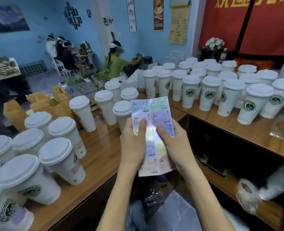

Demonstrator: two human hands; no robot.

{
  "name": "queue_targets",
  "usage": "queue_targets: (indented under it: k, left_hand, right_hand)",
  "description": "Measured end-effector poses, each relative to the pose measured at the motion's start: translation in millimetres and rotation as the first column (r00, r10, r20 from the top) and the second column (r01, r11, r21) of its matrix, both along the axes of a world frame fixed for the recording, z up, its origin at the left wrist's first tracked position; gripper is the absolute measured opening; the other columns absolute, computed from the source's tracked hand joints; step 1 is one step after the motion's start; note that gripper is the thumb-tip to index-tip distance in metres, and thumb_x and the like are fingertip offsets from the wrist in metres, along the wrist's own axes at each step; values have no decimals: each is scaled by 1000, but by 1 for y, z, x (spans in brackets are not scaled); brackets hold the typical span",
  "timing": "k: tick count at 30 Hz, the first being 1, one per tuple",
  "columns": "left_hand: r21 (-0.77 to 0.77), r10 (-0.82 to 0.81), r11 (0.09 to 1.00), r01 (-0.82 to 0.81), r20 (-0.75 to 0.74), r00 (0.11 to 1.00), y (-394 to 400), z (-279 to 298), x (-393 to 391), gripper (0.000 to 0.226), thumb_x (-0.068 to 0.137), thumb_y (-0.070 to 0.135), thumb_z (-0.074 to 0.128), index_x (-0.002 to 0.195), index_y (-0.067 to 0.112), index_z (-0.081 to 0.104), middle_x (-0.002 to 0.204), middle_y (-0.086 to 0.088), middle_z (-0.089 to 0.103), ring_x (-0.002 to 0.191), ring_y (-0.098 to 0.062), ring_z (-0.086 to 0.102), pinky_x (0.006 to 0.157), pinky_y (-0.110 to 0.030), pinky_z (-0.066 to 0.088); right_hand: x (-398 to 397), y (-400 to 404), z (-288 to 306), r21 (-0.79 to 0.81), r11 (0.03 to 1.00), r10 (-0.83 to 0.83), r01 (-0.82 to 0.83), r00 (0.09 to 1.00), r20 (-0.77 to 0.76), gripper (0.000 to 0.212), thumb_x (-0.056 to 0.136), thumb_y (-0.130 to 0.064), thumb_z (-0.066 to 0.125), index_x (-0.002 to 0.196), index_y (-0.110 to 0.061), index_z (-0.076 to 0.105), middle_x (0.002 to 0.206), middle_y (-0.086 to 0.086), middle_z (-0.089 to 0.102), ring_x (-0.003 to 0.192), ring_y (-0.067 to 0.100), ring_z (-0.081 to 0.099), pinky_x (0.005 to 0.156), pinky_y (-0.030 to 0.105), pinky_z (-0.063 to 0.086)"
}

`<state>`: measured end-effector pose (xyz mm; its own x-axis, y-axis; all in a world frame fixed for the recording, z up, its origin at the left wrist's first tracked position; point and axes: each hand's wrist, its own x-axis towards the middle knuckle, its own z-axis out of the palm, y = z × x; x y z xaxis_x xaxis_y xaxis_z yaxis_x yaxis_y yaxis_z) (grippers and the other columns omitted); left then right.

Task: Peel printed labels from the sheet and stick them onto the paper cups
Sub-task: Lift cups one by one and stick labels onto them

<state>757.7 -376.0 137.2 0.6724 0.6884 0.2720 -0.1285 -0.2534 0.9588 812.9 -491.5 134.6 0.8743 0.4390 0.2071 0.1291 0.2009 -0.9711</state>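
A sheet of pastel printed labels (152, 110) is held upright in front of me, above the gap between two wooden counters. My left hand (133, 144) grips its left edge with the thumb pressed on a label near the middle. My right hand (174, 144) grips the right edge, thumb on the sheet's centre. Several white lidded paper cups (61, 157) with green logos stand on the left counter, and several more cups (252, 104) crowd the right counter.
The wooden counter (101, 157) runs along the left, and another counter (237, 130) with a dark shelf under it along the right. Brown paper bags (43, 104) stand behind the left cups. A plastic bag (247, 197) lies on the lower shelf. People work at the far back.
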Motion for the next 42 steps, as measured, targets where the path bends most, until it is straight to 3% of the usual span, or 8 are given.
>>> queue_targets:
  k: [4, 9, 15, 20, 28, 32, 37, 42]
  left_hand:
    - [-11, 40, 999, -40, -65, 997, 1, -25, 42, 10, 105, 35, 55, 108, 31, 64, 101, 17, 72, 91, 5, 67, 72, -12, 48]
    - [11, 79, 997, -78, -87, 993, 13, -62, 100, 17, 107, 37, 49, 107, 25, 61, 100, 19, 71, 94, 0, 68, 84, -32, 56]
    - [7, 119, 993, -119, -110, 987, 26, -70, 154, 19, 108, 34, 48, 110, 20, 62, 101, 25, 69, 94, 4, 67, 80, -20, 53]
    - [-20, 205, 978, -209, -125, 971, 40, -63, 174, 19, 108, 32, 49, 118, 24, 62, 108, 30, 69, 99, 9, 66, 77, -7, 47]
    - [-48, 377, 921, -386, -139, 916, 34, -61, 185, 20, 109, 32, 47, 123, 32, 61, 111, 29, 69, 106, 8, 65, 88, -18, 51]
    - [-96, 439, 887, -453, -137, 888, 24, -53, 185, 24, 109, 38, 43, 114, 29, 65, 108, 18, 72, 105, 3, 66, 91, -22, 52]
    - [-76, 486, 862, -502, -158, 859, 23, -40, 175, 45, 110, 37, 40, 75, 13, 58, 69, 4, 66, 65, -2, 56, 62, -18, 41]
    - [0, 464, 881, -472, -190, 865, 30, -45, 166, 65, 99, 62, 40, 83, 1, 56, 80, -20, 65, 70, -11, 51, 66, -35, 38]
  right_hand:
    - [51, 4, -24, -49, 998, 45, -49, 995, -84, 18, 103, -16, 61, 116, -25, 71, 110, -6, 78, 101, 15, 75, 86, 37, 60]
    - [118, 23, -53, -83, 992, 76, -96, 973, -219, 21, 101, -9, 62, 117, -20, 70, 110, 1, 79, 101, 26, 76, 91, 50, 60]
    - [184, 47, -61, -106, 984, 113, -142, 964, -239, 19, 100, -25, 65, 118, -19, 72, 111, 4, 79, 103, 29, 75, 97, 59, 56]
    - [216, 74, -55, -139, 967, 181, -212, 962, -205, 15, 101, -22, 65, 113, -18, 73, 106, 3, 80, 98, 26, 77, 93, 55, 59]
    - [240, 89, -49, -130, 904, 378, -408, 902, -208, 14, 102, -19, 63, 112, -15, 72, 103, 4, 80, 96, 25, 77, 82, 41, 59]
    - [250, 89, -42, -134, 855, 467, -501, 856, -221, 14, 100, -17, 65, 110, -16, 75, 105, 3, 80, 99, 26, 77, 88, 44, 59]
    - [255, 86, -36, -138, 798, 545, -587, 799, -254, 11, 100, -16, 65, 105, -10, 73, 99, 9, 80, 91, 30, 78, 84, 49, 59]
    - [259, 87, -30, -24, 767, 587, -641, 716, -377, 19, 96, -14, 69, 112, -4, 71, 104, 16, 78, 92, 32, 77, 81, 44, 62]
